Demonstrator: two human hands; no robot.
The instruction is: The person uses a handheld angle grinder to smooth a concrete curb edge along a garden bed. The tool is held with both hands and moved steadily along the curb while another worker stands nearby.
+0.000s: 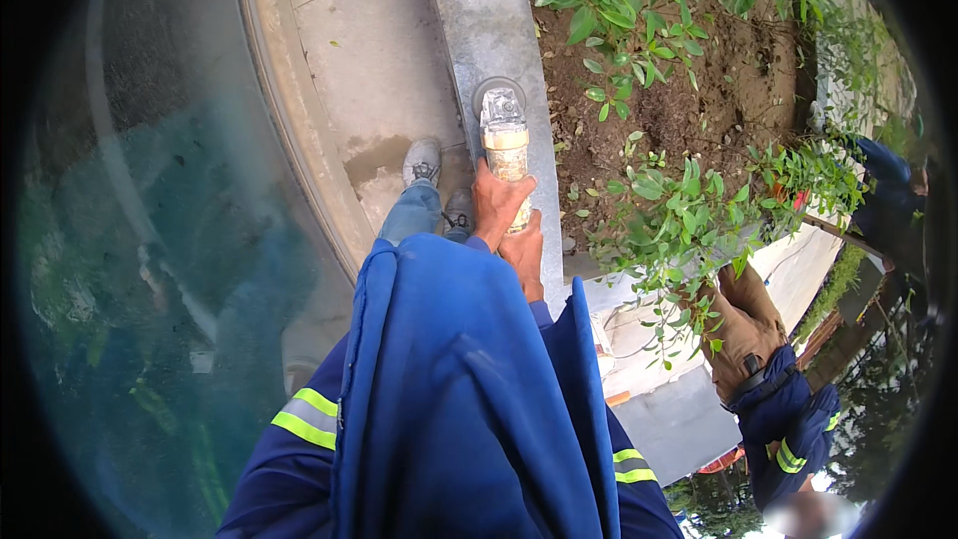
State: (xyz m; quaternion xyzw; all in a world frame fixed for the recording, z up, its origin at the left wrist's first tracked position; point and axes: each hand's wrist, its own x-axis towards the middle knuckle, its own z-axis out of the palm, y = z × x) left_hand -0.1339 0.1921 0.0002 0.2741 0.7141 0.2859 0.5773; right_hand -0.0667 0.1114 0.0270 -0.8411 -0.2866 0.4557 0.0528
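Observation:
An angle grinder [506, 137], its body caked with pale dust, lies lengthwise over a grey stone-like ledge [467, 5]. Its round grey disc [483, 90] is at the far end, flat against or just above the ledge top; which of the two I cannot tell. My left hand [499, 200] is closed around the middle of the grinder's body. Closer to me, my right hand [524, 256] wraps the rear end of the tool, which the fingers partly hide. Both forearms are mostly covered by blue cloth [459, 389].
Right of the ledge lies a soil bed [639, 130] with a leafy shrub [679, 210] overhanging it. On the left are paving [349, 50], my shoe [422, 160] and a dark glossy curved surface [160, 210]. A co-worker [763, 359] stands at the lower right.

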